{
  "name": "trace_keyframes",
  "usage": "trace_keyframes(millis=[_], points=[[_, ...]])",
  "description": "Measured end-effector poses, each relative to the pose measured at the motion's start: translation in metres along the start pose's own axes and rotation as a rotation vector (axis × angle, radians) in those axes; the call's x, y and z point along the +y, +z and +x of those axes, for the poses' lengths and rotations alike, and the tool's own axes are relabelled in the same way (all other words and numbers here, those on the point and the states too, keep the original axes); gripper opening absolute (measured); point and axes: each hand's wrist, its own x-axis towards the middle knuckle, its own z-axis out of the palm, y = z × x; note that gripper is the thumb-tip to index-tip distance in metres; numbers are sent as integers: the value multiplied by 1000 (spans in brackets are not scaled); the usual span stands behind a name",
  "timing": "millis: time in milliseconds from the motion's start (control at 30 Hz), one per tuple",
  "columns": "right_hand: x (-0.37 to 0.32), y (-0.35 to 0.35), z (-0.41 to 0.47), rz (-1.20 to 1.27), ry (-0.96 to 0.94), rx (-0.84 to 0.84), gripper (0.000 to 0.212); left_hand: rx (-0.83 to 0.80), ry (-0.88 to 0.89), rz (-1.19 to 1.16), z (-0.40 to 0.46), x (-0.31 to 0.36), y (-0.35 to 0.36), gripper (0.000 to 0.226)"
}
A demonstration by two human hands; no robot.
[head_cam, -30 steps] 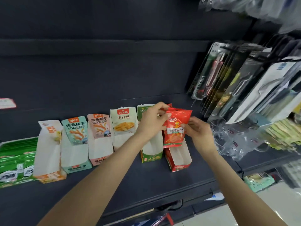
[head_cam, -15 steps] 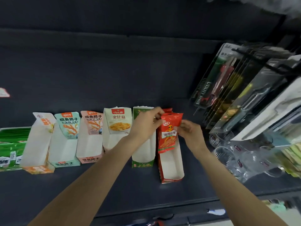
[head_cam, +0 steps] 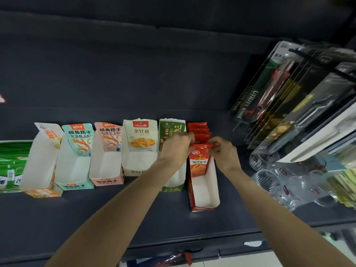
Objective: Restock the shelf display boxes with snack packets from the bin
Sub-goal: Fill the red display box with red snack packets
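Observation:
A red snack packet (head_cam: 199, 160) stands upright inside the red display box (head_cam: 204, 197) on the dark shelf. My left hand (head_cam: 176, 146) pinches its top left corner and my right hand (head_cam: 221, 151) pinches its top right corner. Behind it, several more red packets (head_cam: 198, 130) are stacked at the back of the same box. The front half of the box shows its bare white floor. The bin is out of view.
Left of the red box stand a green box (head_cam: 171, 187), a white box (head_cam: 138, 151), a pink box (head_cam: 107, 170), a teal box (head_cam: 75, 170) and an orange box (head_cam: 42, 170). Green packets (head_cam: 11, 166) lie far left. Hanging knife packs (head_cam: 289, 103) and clear cups (head_cam: 279, 180) crowd the right.
Both hands have lowered the red packet into the red box, against the stack at the back. The camera has tilted down and closer to the shelf.

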Motion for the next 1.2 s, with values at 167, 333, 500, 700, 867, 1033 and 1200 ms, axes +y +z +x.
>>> trace_keyframes(millis=[167,333,500,700,867,1033,1200], points=[[1,3,-3,43,-8,80,14,24,19,-98,-2,-4,3,29],[-1,6,5,0,-25,116,13,72,2,4,2,-3,2,39],[-10,5,10,-94,-53,146,19,48,-8,63,4,0,-1,36],[-43,11,-20,-57,-192,139,26,173,29,-8,-20,-13,-33,30],[-92,31,-53,-30,-229,41,27,231,21,-2,-61,-44,-71,24],[-125,66,-80,-41,-263,-39,30,196,-11,35,-110,-77,-101,25],[-154,100,-113,-121,-307,-164,30,137,-138,7,-166,-110,-120,25]])
